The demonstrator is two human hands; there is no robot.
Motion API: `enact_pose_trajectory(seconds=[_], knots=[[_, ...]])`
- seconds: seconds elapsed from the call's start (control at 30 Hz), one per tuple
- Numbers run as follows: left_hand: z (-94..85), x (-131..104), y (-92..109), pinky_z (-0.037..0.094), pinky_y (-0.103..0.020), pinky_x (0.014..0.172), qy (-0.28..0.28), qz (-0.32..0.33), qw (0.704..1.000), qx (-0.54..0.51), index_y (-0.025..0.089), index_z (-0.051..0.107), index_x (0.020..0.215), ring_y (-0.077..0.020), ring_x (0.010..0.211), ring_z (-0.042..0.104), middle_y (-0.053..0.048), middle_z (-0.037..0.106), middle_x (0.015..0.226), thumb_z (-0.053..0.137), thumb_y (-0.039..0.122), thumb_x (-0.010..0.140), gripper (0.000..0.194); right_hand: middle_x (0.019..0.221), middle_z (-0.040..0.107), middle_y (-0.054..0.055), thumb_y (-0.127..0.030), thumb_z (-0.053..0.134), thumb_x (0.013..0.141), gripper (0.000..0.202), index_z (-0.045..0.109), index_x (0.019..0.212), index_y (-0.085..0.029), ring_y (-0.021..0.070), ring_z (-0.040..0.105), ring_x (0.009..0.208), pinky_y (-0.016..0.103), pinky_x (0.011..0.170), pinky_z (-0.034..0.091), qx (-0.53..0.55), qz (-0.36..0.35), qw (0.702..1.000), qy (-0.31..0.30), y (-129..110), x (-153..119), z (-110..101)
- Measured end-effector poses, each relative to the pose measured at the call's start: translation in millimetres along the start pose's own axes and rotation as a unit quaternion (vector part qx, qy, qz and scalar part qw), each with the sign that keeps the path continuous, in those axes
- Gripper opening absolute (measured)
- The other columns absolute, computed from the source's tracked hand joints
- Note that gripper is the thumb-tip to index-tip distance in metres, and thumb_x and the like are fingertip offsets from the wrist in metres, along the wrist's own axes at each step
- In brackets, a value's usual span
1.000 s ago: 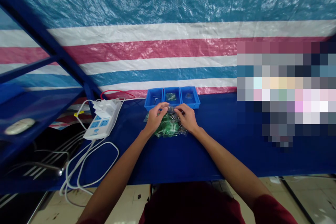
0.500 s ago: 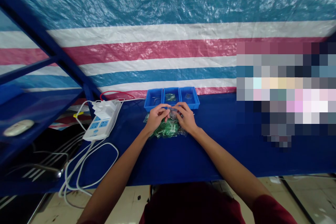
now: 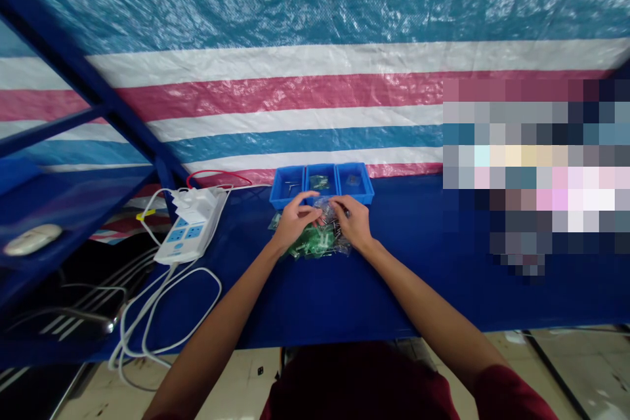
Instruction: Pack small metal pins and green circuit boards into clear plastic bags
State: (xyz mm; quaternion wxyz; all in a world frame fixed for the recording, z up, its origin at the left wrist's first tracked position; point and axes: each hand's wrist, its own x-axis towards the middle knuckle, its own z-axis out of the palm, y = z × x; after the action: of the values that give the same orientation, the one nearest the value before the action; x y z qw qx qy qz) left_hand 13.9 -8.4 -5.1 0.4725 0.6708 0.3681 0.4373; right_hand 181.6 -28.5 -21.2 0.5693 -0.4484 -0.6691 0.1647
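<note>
A small clear plastic bag (image 3: pixel 323 204) is between my two hands, above a pile of green and clear bags (image 3: pixel 317 243) with metal-looking pieces in it. The thumb and forefinger of my left hand (image 3: pixel 294 221) stand apart at the bag's left side, the other fingers partly behind it. On the other side, my right hand (image 3: pixel 355 220) pinches the bag's edge between thumb and fingers. What the small bag contains is too small to make out. Just beyond my hands sits a blue three-compartment tray (image 3: pixel 305 177), with small items in each compartment.
At the left, a white power strip (image 3: pixel 183 236) with a plug in it trails looped white cables (image 3: pixel 219 285) over the blue table (image 3: pixel 325 308). A white computer mouse (image 3: pixel 33 239) lies on the left shelf. Striped sheeting (image 3: pixel 295 88) hangs behind; the right side is pixelated.
My left thumb and forefinger have spread apart. The right hand's fingers have curled in more closely at the clear bag, which shows more between the hands. The tray and pile stay put.
</note>
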Motion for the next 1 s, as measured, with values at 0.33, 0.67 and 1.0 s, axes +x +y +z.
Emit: enact_pose_trajectory(seconds=[0.33, 0.67, 1.0], knots=[[-4.4, 1, 3, 0.051, -0.028, 0.061, 0.044, 0.037, 0.998, 0.028, 0.016, 0.066, 0.099, -0.0144, 0.062, 0.062, -0.003, 0.067, 0.072, 0.063, 0.038, 0.083, 0.027, 0.101, 0.061, 0.008, -0.031, 0.049, 0.092, 0.02, 0.068, 0.095, -0.022, 0.0192, 0.061, 0.091, 0.034, 0.082, 0.051, -0.026, -0.052, 0.998, -0.031, 8, -1, 4], [-3.2, 2, -2, 0.052, -0.028, 0.065, 0.047, 0.017, 0.999, 0.015, 0.017, 0.061, 0.093, -0.0143, 0.063, 0.062, 0.0, 0.064, 0.068, 0.068, 0.04, 0.078, 0.029, 0.088, 0.07, 0.004, -0.027, 0.042, 0.094, 0.029, 0.065, 0.111, -0.021, 0.017, 0.064, 0.073, 0.03, 0.073, 0.051, -0.005, -0.001, 0.999, -0.05, 4, -1, 1], [-4.3, 3, 1, 0.05, -0.028, 0.061, 0.047, 0.004, 0.998, -0.045, 0.014, 0.068, 0.087, -0.0145, 0.063, 0.06, -0.006, 0.066, 0.075, 0.057, 0.052, 0.084, 0.04, 0.088, 0.066, 0.007, -0.028, 0.049, 0.092, 0.021, 0.068, 0.091, -0.019, 0.0175, 0.061, 0.081, 0.029, 0.074, 0.05, -0.002, -0.053, 0.998, -0.025, 5, 2, 2]])
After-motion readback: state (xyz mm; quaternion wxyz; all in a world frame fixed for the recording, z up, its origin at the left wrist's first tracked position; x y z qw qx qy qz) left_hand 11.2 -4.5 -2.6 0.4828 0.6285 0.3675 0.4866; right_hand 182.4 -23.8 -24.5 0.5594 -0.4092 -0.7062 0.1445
